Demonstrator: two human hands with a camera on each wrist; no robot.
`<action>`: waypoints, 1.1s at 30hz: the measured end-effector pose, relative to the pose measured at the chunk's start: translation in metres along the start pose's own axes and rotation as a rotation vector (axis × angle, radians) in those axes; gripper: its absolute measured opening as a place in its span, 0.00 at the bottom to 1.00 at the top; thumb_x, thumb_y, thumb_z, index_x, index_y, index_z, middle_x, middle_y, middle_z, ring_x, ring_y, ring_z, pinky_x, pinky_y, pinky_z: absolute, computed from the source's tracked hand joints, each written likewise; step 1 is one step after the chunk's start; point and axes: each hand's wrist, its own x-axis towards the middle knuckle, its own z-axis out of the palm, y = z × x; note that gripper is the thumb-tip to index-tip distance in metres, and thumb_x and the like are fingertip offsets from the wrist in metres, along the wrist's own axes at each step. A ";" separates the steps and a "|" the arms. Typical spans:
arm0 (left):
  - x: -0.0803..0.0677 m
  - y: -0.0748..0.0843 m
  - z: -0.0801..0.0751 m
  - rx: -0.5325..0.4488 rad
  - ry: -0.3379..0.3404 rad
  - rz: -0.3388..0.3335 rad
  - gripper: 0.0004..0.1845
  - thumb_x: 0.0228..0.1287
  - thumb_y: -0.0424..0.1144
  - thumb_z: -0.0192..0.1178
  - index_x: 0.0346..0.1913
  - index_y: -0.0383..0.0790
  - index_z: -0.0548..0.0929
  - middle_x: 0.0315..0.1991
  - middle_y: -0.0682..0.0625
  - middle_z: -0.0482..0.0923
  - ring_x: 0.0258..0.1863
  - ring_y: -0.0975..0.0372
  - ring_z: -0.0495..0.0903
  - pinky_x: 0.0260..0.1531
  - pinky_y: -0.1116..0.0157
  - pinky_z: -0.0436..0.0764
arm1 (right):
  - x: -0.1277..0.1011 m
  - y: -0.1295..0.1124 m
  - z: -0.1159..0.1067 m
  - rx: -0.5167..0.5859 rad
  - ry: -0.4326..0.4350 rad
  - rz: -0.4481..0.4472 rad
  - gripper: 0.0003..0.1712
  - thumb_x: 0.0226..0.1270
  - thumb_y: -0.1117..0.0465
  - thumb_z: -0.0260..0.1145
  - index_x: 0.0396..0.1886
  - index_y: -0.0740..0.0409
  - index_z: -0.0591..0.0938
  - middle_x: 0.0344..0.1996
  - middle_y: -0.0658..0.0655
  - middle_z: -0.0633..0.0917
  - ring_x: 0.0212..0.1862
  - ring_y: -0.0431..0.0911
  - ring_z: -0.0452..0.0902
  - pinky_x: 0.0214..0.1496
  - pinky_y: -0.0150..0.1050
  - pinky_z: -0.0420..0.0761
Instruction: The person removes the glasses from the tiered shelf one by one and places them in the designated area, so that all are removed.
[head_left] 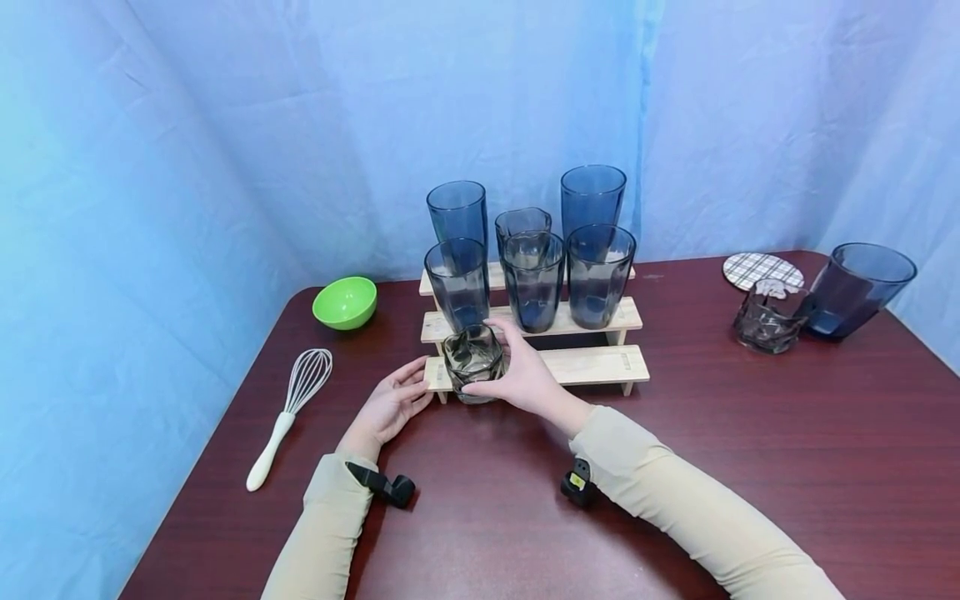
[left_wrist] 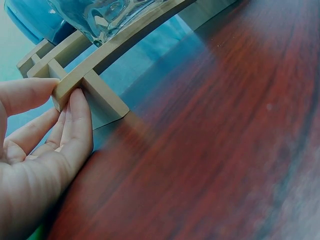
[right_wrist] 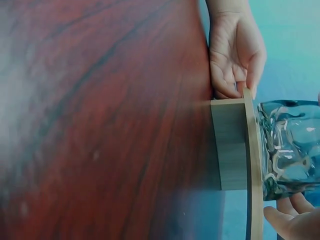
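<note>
A short, faceted grey drinking glass [head_left: 474, 357] is upright at the left end of the lowest step of a three-tier wooden rack [head_left: 592, 366]. My right hand [head_left: 531, 380] grips this glass from its right side, thumb at the front and fingers behind. In the right wrist view, the base of the glass [right_wrist: 290, 150] is right at the step's top surface. With thumb above and fingers below, my left hand [head_left: 390, 406] pinches the left end of that same step, shown closely in the left wrist view at the wooden step [left_wrist: 75, 82].
Three tall glasses [head_left: 533, 283] fill the middle step; two tall blue glasses [head_left: 592, 196] and a short glass [head_left: 522, 220] stand behind. Left are a green bowl [head_left: 345, 303] and a whisk [head_left: 292, 408]. Right are another short glass [head_left: 771, 321], a tilted blue glass [head_left: 855, 292] and a plaid coaster [head_left: 753, 271].
</note>
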 end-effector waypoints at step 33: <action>-0.001 0.001 0.001 0.002 0.024 -0.013 0.32 0.69 0.22 0.41 0.74 0.32 0.47 0.44 0.55 0.73 0.38 0.69 0.78 0.41 0.73 0.77 | -0.001 0.002 0.011 -0.002 0.055 0.007 0.54 0.42 0.53 0.80 0.69 0.51 0.61 0.65 0.58 0.69 0.66 0.52 0.64 0.65 0.51 0.66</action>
